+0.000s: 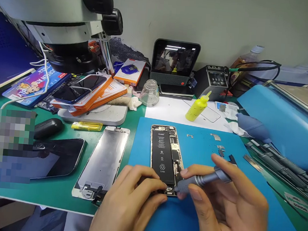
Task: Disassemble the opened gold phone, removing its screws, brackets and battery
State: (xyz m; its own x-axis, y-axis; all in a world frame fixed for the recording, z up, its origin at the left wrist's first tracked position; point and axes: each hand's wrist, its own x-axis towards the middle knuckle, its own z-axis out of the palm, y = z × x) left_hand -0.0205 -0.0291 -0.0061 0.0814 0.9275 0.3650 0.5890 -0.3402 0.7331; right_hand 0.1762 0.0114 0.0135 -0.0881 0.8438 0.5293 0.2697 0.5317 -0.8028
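An opened phone (179,157) lies on the blue mat with its black battery (162,150) and circuit parts bare. My left hand (133,200) is closed at the phone's lower end, its fingertips gripping the bottom edge. In my right hand (232,205) is a grey screwdriver (202,181), held slanted between thumb and fingers. Its tip points at the lower right corner of the phone; the fingers hide the exact contact. Left of the phone rests a detached screen panel (104,158), its silvery back facing up. Small metal plates (216,137) and tiny screws lie to the right.
A microscope (67,21) overhangs the back left. A yellow bottle (197,106), a glass jar (150,93) and a display (174,63) stand behind the blue mat (141,132). Tweezers (281,166) lie at right, a dark phone (58,157) and a yellow lighter (87,126) at left.
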